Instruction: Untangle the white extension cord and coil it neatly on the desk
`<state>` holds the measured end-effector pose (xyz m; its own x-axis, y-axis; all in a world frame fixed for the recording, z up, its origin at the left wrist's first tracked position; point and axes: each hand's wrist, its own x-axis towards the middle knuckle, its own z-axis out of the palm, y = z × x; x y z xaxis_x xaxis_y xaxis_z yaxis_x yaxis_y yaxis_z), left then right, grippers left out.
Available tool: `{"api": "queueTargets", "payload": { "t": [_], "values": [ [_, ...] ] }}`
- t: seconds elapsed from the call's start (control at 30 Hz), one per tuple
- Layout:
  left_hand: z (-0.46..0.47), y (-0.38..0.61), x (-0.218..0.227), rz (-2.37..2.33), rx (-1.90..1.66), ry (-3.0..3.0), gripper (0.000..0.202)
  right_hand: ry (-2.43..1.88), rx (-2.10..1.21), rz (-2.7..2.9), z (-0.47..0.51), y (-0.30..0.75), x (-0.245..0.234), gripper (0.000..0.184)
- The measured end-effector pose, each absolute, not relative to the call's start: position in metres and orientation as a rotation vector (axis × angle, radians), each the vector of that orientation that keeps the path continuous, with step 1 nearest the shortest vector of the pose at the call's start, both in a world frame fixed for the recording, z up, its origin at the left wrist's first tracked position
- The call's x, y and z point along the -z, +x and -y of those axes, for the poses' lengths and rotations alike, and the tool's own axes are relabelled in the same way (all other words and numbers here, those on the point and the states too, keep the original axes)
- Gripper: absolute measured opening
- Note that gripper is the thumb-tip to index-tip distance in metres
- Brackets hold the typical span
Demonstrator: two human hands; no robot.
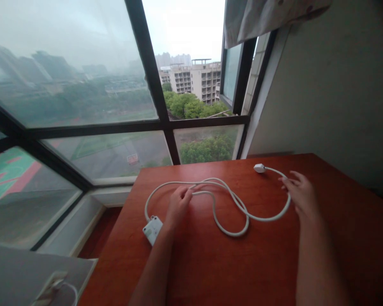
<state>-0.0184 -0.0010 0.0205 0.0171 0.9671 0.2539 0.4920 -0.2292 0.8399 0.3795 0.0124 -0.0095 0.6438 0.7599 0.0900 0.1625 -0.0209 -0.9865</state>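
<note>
Currently, a white cord (263,219) is lying in loose loops on the table (230,272), running from the white block (152,230) to the plug (259,168), which is resting beyond and well right of the block. The left hand (178,205) is pinching the cord near the block, on its far right side; the right hand (301,193), well right of the block, is loosely holding the cord near the plug, firmness unclear. Judgement: the cord is probably being light, smooth and springy, resisting tight bends; the block is likely weighing most. Fingertip grips near both ends are seeming best.
</note>
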Motion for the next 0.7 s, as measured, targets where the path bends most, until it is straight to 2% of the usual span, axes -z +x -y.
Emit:
{"api": "queueTargets", "payload": {
  "t": [0.13, 0.23, 0.4, 0.57, 0.7],
  "values": [
    [-0.003, -0.023, -0.017, -1.401, -1.146, 1.722, 0.016, -1.171, -0.868, 0.636, -0.012, 0.368, -0.008, 0.044],
    [-0.006, -0.025, -0.014, -1.364, -1.118, 1.682, 0.018, -1.000, -0.972, 0.668, -0.012, 0.362, -0.013, 0.050],
    [-0.005, -0.032, -0.015, -1.300, -1.101, 1.790, 0.026, -0.966, -0.942, 0.695, -0.013, 0.355, -0.010, 0.060],
    [-0.003, -0.048, -0.017, -1.215, -0.956, 2.059, 0.040, -0.958, -0.898, 0.684, -0.019, 0.357, -0.004, 0.058],
    [-0.002, -0.051, -0.016, -1.281, -0.860, 2.158, 0.035, -1.093, -0.762, 0.629, -0.029, 0.365, 0.014, 0.055]
  ]
}}
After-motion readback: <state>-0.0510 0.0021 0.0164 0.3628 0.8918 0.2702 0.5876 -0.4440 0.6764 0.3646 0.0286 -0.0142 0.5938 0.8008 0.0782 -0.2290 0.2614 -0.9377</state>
